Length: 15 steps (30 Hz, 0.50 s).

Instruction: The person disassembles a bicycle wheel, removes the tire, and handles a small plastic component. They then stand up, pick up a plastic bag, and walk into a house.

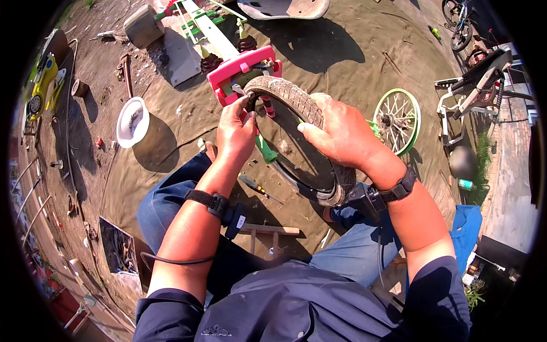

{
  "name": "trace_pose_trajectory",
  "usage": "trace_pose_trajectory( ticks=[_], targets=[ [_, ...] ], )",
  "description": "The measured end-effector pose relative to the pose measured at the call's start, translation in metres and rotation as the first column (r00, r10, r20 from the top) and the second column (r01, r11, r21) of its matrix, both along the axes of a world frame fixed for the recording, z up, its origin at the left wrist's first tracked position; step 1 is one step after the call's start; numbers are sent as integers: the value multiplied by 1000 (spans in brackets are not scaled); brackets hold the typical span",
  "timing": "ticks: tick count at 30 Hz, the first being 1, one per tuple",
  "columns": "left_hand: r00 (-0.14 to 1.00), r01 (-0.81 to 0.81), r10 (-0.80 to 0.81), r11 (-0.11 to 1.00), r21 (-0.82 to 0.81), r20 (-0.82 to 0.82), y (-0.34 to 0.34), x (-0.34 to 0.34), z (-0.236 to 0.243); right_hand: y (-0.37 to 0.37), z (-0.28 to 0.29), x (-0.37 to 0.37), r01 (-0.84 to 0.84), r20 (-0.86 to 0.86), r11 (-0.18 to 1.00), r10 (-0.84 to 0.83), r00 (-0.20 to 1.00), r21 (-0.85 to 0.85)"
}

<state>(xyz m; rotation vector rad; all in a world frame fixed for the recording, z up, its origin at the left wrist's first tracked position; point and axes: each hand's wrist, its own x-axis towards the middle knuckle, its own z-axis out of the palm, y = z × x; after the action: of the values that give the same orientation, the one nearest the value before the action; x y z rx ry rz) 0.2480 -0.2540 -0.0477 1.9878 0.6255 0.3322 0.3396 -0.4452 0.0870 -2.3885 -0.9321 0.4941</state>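
Observation:
A small, dusty bicycle tire (278,86) stands tilted in front of me, off any rim. My right hand (345,128) wraps over its upper right side, the thumb reaching across to the inner edge. With fingers pinched, my left hand (236,128) grips the tire's upper left edge; a small greyish bit shows at the fingertips, too small to name. Behind the tire's opening is a green tapered part (265,149). A spoked wheel with a green rim (419,122) lies to the right, without a tire. Below the tire, a screwdriver (253,185) rests on the ground cloth.
Ahead is a green frame (211,28) with a pink plastic piece (228,69). A white basin (141,132) and a pipe wrench (126,77) lie left, above a tool tray (118,251). A wooden stool (268,229) is between my legs; a folding chair (476,85) stands right.

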Motion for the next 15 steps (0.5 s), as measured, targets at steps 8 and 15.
trace_pose_trajectory(
  ticks=[8, 15],
  targets=[
    [997, -16, 17, 1000, -11, 77, 4, 7, -14, -21, -45, -59, 77, 213, 995, -90, 973, 69],
    [998, -12, 11, 1000, 22, 55, 8, 8, -12, -33, -79, -96, 184, 178, 980, -196, 964, 82]
  ],
)
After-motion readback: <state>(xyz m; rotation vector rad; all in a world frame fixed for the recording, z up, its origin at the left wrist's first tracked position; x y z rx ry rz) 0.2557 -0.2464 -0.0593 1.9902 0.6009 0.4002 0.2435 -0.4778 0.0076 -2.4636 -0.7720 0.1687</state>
